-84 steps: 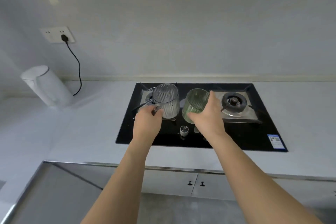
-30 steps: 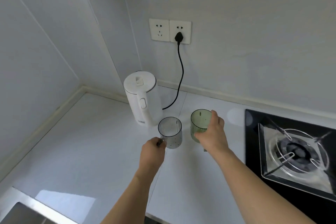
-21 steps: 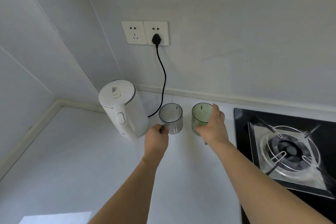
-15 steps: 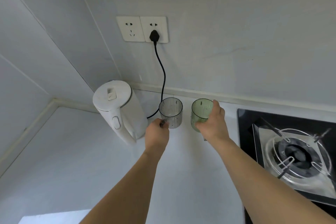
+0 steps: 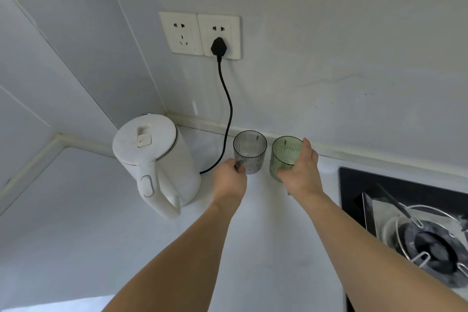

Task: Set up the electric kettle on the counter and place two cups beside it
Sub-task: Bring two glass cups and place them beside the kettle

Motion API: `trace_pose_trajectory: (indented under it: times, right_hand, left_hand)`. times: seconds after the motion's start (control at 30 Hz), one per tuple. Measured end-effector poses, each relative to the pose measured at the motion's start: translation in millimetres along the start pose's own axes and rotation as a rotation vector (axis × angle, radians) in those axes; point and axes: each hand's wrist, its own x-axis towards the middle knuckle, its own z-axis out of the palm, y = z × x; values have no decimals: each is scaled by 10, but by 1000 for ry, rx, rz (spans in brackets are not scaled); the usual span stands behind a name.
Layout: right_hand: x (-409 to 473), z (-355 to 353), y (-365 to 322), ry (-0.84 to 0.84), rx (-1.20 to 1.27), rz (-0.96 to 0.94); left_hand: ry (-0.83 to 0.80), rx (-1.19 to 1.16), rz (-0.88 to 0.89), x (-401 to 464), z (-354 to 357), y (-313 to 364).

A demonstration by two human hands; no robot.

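A white electric kettle (image 5: 157,159) stands on the white counter (image 5: 76,235) in the corner, handle toward me. Its black cord (image 5: 228,109) runs up to a plug in the wall socket (image 5: 219,35). Right of the kettle is a ribbed grey transparent cup (image 5: 250,152); my left hand (image 5: 229,182) grips its handle. Next to it is a ribbed green transparent cup (image 5: 283,154), and my right hand (image 5: 301,172) wraps around its right side. Both cups are close to the back wall, a small gap between them. I cannot tell whether they touch the counter.
A black glass gas hob (image 5: 359,190) with a metal burner grate (image 5: 430,243) lies at the right. Walls close the corner behind and left of the kettle. A second, unused socket (image 5: 181,33) sits left of the plugged one.
I carried both cups from above the hob leftward to the kettle. In the last second they moved farther back toward the wall, beside the cord.
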Motion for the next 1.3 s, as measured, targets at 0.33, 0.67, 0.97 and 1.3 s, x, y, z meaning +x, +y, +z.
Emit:
trace_pose_trajectory:
  times: [0.33, 0.67, 0.97, 1.3]
  right_hand:
    - [226, 56, 129, 27, -27, -7]
    - [311, 180, 178, 31, -31, -37]
    - [314, 207, 227, 53, -4, -57]
    - [205, 155, 277, 19, -64, -76]
  left_hand:
    - [31, 13, 7, 196, 268, 32]
    - [77, 44, 29, 247, 347, -4]
    - [87, 47, 40, 252, 351, -13]
    - [28, 44, 25, 154, 286, -28]
